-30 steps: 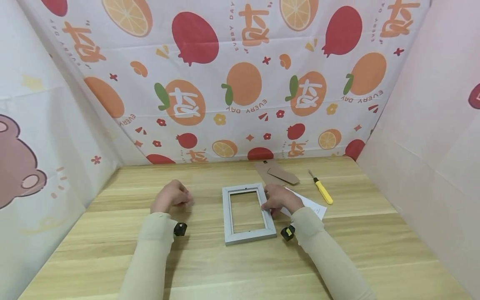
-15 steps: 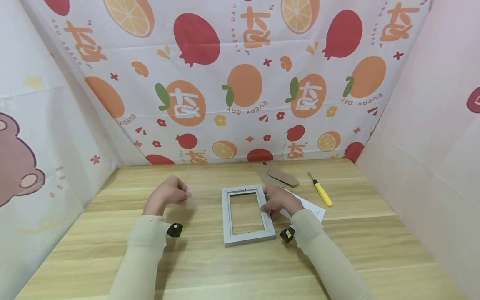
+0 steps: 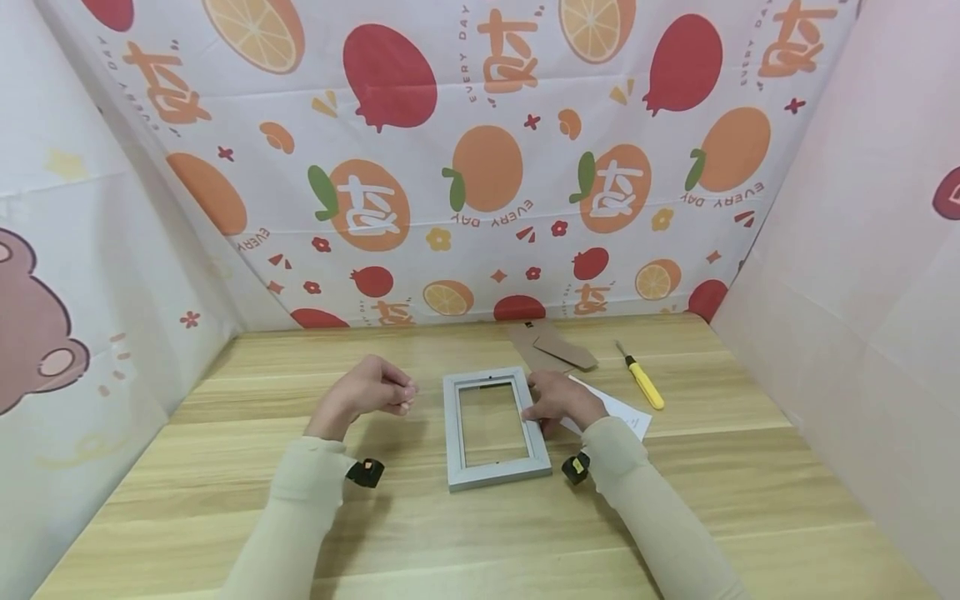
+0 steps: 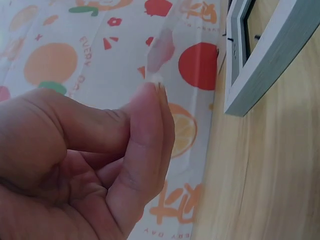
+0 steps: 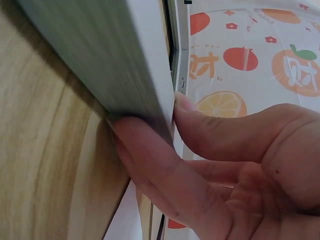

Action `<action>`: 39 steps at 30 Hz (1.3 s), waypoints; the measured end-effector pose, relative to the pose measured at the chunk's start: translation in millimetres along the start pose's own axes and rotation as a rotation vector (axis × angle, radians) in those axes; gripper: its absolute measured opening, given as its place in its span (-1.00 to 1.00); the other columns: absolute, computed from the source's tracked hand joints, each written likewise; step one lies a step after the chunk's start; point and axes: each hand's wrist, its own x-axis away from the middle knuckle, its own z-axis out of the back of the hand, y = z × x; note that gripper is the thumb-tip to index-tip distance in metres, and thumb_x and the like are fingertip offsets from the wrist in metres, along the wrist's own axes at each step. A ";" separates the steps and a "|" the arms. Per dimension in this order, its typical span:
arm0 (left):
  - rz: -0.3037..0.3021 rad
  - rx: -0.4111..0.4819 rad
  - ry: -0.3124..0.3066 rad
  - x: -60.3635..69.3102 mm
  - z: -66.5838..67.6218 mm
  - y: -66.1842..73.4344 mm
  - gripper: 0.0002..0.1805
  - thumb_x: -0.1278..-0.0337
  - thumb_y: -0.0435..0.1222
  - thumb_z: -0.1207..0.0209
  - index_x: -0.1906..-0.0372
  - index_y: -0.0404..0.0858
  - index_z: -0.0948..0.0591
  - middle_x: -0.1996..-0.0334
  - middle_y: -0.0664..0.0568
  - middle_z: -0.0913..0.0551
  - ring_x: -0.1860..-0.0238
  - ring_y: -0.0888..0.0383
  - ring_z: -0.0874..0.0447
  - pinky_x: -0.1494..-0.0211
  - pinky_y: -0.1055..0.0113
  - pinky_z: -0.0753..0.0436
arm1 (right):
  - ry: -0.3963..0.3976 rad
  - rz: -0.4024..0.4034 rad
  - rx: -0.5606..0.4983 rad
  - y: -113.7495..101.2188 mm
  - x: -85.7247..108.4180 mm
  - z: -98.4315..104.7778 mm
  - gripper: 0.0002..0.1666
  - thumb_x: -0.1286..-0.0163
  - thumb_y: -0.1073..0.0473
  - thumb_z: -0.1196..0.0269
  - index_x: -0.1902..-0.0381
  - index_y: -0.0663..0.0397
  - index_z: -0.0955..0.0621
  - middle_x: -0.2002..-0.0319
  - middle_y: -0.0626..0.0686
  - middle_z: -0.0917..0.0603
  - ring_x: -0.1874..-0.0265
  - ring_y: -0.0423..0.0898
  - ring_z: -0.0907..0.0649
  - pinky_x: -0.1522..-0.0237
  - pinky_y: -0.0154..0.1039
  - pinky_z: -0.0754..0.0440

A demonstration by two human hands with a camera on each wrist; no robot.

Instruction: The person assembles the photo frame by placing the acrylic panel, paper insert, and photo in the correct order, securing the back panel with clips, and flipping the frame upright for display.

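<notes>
Wood-grain table (image 3: 405, 542) backed by fruit-print cloth (image 3: 427, 200). Grey frame (image 3: 454, 432) laid near table's middle, 1 long side pinched narrowly by right hand (image 3: 561, 397), thumb on upper face, fingers against outer edge. Left of frame, left hand (image 3: 377, 390) held above table; fingertips pressed together on what appears to be 1 clear sheet (image 4: 161, 50), outline hard to make out. White card (image 3: 626, 411) partly hidden by right hand; brown board (image 3: 531, 348) and yellow-handled screwdriver (image 3: 645, 385) placed beyond.
</notes>
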 end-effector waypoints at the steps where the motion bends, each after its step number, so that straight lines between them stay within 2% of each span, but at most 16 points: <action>1: 0.001 -0.003 -0.004 -0.1 -1.6 0.9 -0.74 -0.36 -0.53 -0.19 -0.02 -0.67 -0.61 0.31 -0.13 -0.73 0.41 0.26 -0.68 0.20 0.36 -0.86 | -0.002 0.001 -0.004 0.0 0.0 0.3 -0.25 -0.39 0.18 -0.41 -0.45 0.21 -0.39 -0.41 0.31 -0.48 0.56 -0.13 -0.78 -0.16 -0.12 -0.76; 7: -0.002 -0.017 -0.019 -2.5 -11.2 1.5 -0.78 -0.36 -0.54 -0.17 0.04 -0.67 -0.64 0.33 -0.16 -0.74 0.43 0.25 -0.71 0.19 0.30 -0.88 | -0.025 0.014 -0.101 4.4 0.2 1.7 -0.30 -0.40 0.27 -0.38 -0.44 0.23 -0.41 -0.35 0.38 -0.50 0.56 -0.10 -0.78 0.30 -0.22 -0.86; 9: -0.002 -0.014 -0.023 -3.7 -14.8 1.7 -0.79 -0.35 -0.54 -0.18 0.05 -0.66 -0.64 0.33 -0.17 -0.74 0.43 0.24 -0.72 0.19 0.29 -0.88 | -0.038 0.007 -0.141 5.3 0.3 2.8 -0.30 -0.41 0.31 -0.36 -0.45 0.23 -0.40 -0.31 0.40 -0.51 0.55 -0.10 -0.78 0.38 -0.23 -0.85; 18: 0.003 0.000 -0.051 -7.9 -28.8 3.9 -0.83 -0.30 -0.56 -0.22 0.12 -0.64 -0.67 0.38 -0.12 -0.75 0.46 0.25 -0.74 0.26 0.37 -0.86 | -0.061 -0.020 -0.170 3.3 -0.8 5.3 -0.27 -0.43 0.35 -0.33 -0.49 0.23 -0.36 -0.27 0.44 -0.52 0.54 -0.10 -0.79 0.37 -0.25 -0.85; 28: 0.027 -0.005 -0.072 -9.3 -40.2 9.9 -0.89 -0.26 -0.55 -0.25 0.22 -0.58 -0.70 0.43 -0.10 -0.72 0.48 0.22 -0.71 0.23 0.25 -0.88 | -0.053 -0.001 -0.150 3.1 -1.6 4.9 -0.32 -0.43 0.37 -0.32 -0.46 0.29 -0.38 -0.27 0.47 -0.53 0.53 -0.05 -0.80 0.38 -0.23 -0.86; 32: 0.053 -0.002 -0.085 -8.3 -42.6 13.3 -0.90 -0.26 -0.57 -0.22 0.19 -0.56 -0.68 0.40 -0.13 -0.72 0.46 0.20 -0.72 0.18 0.21 -0.89 | -0.056 -0.010 -0.147 2.8 -1.0 5.2 -0.31 -0.43 0.36 -0.31 -0.47 0.26 -0.38 -0.33 0.45 -0.49 0.52 -0.07 -0.80 0.38 -0.24 -0.85; 39: 0.097 0.006 -0.087 -6.9 -45.0 17.9 -0.87 -0.24 -0.57 -0.23 0.14 -0.52 -0.67 0.33 -0.18 -0.73 0.46 0.17 -0.74 0.22 0.27 -0.88 | -0.058 -0.010 -0.144 3.1 -0.4 5.3 -0.31 -0.44 0.35 -0.32 -0.47 0.25 -0.38 -0.34 0.45 -0.48 0.51 -0.08 -0.80 0.37 -0.24 -0.85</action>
